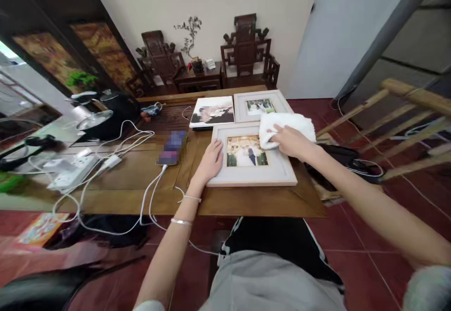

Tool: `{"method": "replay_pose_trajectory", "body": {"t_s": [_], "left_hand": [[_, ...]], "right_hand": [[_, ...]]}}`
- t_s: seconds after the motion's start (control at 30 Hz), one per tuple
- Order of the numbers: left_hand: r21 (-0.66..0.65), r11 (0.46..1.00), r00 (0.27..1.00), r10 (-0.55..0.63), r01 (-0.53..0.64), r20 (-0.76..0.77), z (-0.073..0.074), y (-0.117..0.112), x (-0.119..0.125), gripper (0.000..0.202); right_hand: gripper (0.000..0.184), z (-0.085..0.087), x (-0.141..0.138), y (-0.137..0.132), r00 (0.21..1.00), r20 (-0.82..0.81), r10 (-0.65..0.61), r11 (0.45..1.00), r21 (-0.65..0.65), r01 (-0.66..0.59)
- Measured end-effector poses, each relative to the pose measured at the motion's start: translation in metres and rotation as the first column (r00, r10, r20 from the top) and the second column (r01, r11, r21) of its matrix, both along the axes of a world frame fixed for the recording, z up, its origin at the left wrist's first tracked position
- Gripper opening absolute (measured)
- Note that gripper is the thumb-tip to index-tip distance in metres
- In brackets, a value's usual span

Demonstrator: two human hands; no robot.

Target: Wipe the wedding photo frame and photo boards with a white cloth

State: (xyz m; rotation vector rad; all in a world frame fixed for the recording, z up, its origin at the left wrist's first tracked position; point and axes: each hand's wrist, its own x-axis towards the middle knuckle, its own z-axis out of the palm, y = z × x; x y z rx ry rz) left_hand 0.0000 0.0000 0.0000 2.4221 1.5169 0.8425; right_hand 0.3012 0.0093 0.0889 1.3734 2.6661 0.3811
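Observation:
A light wooden picture frame (218, 175) with a wide white mat and a wedding photo lies flat near the table's front edge. My left hand (211, 159) holds it at its left side, the fingers over the border. In my right hand (287, 141) is a bunched white cloth (299, 124), pressed on the frame's upper right corner and covering that part. Behind it lies a second framed photo (260, 106), partly under the cloth. To the left of that one is a stack topped by a photo panel (213, 112).
A phone (172, 147) on a charging cable lies left of the frame. Tangled white cables and a power strip (75, 170) spread over the table's left side, near a black pot (95, 124). A bamboo rack (416, 97) stands at right, and carved chairs (245, 43) are behind.

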Motion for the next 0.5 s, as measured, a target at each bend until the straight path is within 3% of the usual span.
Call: {"method": "replay_pose_trajectory", "body": {"t_s": [0.3,0.5], "left_hand": [[0.026,1.000,1.000,0.015,-0.016,0.025,-0.005,0.003,0.002,0.045],[0.038,0.999,0.998,0.035,-0.037,0.042,-0.008,0.004,0.003,0.044]], "right_hand": [[0.049,-0.002,0.011,-0.095,0.992,-0.032,0.121,0.987,-0.102,-0.123],[0.047,0.002,-0.020,-0.101,0.994,-0.035,0.104,0.982,-0.153,-0.108]]}}
